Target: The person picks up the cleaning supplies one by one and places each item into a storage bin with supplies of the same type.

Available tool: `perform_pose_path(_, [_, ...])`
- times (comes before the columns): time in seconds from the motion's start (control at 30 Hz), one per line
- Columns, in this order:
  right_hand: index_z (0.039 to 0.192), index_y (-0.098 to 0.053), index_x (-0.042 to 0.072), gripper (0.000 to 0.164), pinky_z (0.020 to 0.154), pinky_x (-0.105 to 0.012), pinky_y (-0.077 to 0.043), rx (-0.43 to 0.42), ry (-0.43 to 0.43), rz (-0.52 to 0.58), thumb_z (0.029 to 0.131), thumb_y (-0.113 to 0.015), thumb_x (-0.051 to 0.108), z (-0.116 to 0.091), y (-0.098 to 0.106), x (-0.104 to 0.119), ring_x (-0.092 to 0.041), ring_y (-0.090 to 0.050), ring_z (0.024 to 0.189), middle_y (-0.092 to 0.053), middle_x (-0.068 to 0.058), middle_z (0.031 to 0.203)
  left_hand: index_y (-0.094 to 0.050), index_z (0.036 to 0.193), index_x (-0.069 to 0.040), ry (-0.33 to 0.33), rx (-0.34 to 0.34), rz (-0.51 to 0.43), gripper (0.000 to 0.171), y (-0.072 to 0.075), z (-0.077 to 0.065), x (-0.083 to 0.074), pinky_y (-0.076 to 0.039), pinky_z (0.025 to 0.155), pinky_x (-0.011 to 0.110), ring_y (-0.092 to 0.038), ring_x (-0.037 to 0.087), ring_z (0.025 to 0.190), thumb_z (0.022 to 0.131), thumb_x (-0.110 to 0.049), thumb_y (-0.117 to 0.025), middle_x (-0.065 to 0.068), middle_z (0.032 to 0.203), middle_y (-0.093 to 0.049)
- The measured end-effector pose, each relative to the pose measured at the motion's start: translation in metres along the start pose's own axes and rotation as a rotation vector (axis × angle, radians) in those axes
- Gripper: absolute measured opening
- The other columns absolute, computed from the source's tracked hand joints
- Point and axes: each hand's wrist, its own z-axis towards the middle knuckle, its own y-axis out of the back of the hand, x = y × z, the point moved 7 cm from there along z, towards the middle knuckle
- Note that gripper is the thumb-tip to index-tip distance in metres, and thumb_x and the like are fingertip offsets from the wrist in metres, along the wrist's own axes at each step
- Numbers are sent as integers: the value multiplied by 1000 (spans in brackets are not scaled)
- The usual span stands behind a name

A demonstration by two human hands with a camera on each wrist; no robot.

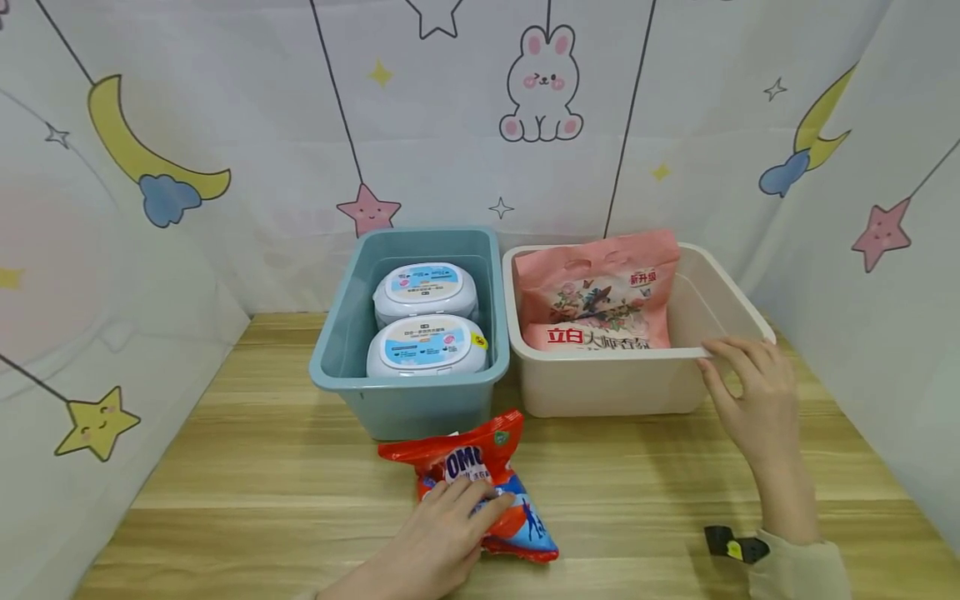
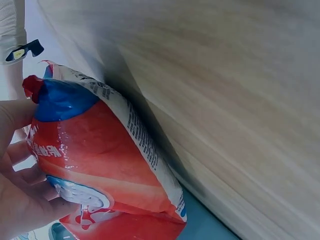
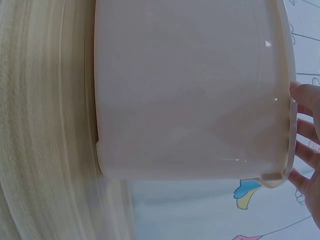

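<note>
A red and blue OMO detergent bag (image 1: pixel 532 521) lies at a slant on the wooden table, in front of the blue bin. My left hand (image 1: pixel 438 537) holds it from above, and in the left wrist view the thumb and fingers (image 2: pixel 31 175) spread round its printed side. At the right, my right hand (image 1: pixel 761 396) grips the front right corner of the cream bin (image 1: pixel 607 387). In the right wrist view its thumb lies outside the rim and the other fingers reach over it. Inside that bin leans a pink detergent bag (image 1: pixel 600 292).
The blue bin (image 1: pixel 427 408) stands left of the cream one and contains two white lidded boxes (image 1: pixel 427 346). A black strap with a yellow mark (image 1: pixel 731 546) is by the right wrist. Behind the bins hangs a printed curtain (image 1: pixel 450 125), which also runs along both sides.
</note>
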Motion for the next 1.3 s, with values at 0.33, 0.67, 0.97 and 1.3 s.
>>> perform_pose_path(0.33, [102, -71, -1, 32, 90, -55, -37, 2, -4, -5, 92, -64, 29, 0, 0, 0, -42, -54, 98, -67, -22, 98, -45, 139, -27, -85, -71, 16, 59, 7, 2, -11, -53, 92, 46, -54, 18, 116, 87, -17, -70, -3, 129, -55])
perform_pose_path(0.67, [102, -71, -1, 26, 91, -55, -36, 4, -10, 4, 89, -69, 21, 0, -1, -1, -42, -54, 99, -67, -22, 98, -44, 141, -29, -98, 12, -45, 58, 5, 7, -17, -51, 95, 46, -50, 19, 124, 89, -23, -68, -3, 137, -51])
perform_pose_path(0.97, [102, -71, -1, 23, 91, -55, -37, 3, -11, 1, 85, -71, 14, 0, 0, -1, -42, -55, 97, -67, -22, 98, -39, 143, -36, -152, 25, -56, 61, 7, 9, -26, -51, 95, 39, -44, 11, 127, 88, -44, -64, -8, 141, -46])
perform_pose_path(1.3, [102, -70, -2, 27, 92, -54, -36, 12, -24, 12, 90, -67, 22, -1, 0, -1, -42, -54, 98, -66, -22, 99, -44, 141, -35, -232, -47, 31, 55, 15, 13, -36, -50, 96, 37, -47, 14, 124, 90, -40, -64, -4, 140, -49])
